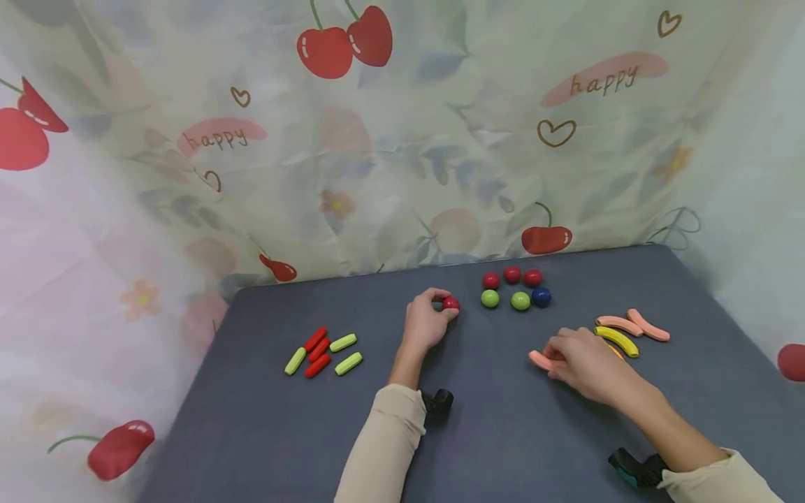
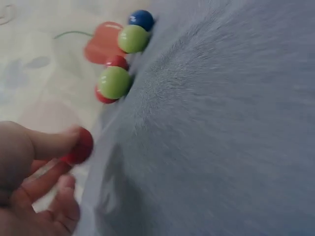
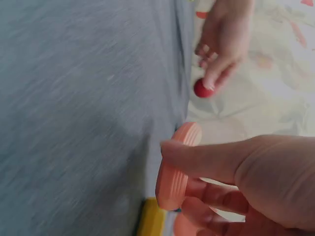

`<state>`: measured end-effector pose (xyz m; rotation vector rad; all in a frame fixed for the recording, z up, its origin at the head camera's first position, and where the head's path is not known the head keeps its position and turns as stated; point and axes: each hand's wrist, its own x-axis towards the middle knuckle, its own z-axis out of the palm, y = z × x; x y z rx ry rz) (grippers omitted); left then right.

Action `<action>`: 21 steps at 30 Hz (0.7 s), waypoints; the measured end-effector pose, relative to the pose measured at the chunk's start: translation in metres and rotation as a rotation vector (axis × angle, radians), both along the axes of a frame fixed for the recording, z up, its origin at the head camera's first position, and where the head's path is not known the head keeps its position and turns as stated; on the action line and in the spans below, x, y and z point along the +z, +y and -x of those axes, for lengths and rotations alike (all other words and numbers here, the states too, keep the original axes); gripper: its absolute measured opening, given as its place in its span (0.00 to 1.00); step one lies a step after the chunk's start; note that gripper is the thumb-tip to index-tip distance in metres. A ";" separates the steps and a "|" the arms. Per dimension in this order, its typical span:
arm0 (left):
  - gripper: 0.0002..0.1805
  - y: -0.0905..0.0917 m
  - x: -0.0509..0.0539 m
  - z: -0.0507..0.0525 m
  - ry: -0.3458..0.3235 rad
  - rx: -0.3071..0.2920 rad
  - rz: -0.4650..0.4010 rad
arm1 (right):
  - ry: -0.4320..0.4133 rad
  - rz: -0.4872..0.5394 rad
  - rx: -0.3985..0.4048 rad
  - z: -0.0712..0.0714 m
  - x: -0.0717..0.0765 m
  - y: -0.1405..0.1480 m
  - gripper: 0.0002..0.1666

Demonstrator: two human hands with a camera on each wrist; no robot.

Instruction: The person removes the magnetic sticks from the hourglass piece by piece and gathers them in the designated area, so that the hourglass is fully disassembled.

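Note:
My left hand (image 1: 424, 323) pinches a small red ball (image 1: 451, 303) between thumb and fingers, left of the ball group; the left wrist view shows the same red ball (image 2: 83, 146) at the fingertips. At the right, my right hand (image 1: 585, 363) holds a pink curved stick (image 1: 539, 360). Ridges on this pink stick (image 3: 172, 187) show in the right wrist view, where thumb and fingers pinch it. Beyond that hand lie two more pink curved sticks (image 1: 648, 325), a yellow curved stick (image 1: 618, 341) and part of an orange one, mostly hidden by the hand.
Toward the back are three red balls (image 1: 512, 274), two green balls (image 1: 520, 301) and a blue ball (image 1: 541, 297). Short red sticks (image 1: 318, 350) and pale green sticks (image 1: 349, 363) lie at the left. A printed cloth (image 1: 402, 175) hangs behind the grey table (image 1: 251, 433).

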<state>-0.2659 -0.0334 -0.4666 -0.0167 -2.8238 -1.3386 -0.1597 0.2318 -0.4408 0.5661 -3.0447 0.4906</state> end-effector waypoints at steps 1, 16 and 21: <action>0.17 0.004 0.001 0.005 0.010 0.002 0.014 | 0.014 -0.006 -0.003 -0.002 -0.003 0.002 0.10; 0.21 0.010 -0.016 0.038 0.082 -0.017 0.188 | 0.194 -0.063 -0.010 -0.011 -0.018 -0.012 0.12; 0.24 0.001 -0.002 0.035 0.154 -0.018 0.207 | 0.209 -0.004 -0.047 -0.010 -0.012 -0.018 0.14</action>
